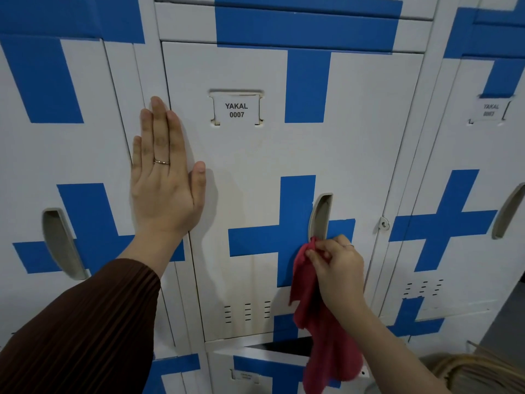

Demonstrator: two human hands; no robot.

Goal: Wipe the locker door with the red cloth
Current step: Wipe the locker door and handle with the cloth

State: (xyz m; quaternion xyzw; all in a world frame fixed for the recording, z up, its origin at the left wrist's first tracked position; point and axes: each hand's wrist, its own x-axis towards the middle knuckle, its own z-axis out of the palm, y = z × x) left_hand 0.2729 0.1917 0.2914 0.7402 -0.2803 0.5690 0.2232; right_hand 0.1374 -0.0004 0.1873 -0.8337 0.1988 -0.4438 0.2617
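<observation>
The white locker door (255, 172) with blue crosses fills the middle of the head view and carries the label YAKAL 0007 (236, 110). My left hand (166, 177) lies flat, fingers together, against the door's left edge. My right hand (338, 268) pinches the red cloth (318, 322) just below the door's recessed grey handle (321, 216). The top of the cloth touches the door at the blue cross; the rest hangs down loose.
Similar lockers stand to the left (65, 155) and right (466, 166), each with a grey handle. A padlock hasp (383, 224) sits at the door's right edge. The locker below (272, 365) stands slightly ajar. Vent slots (247, 311) mark the door's lower part.
</observation>
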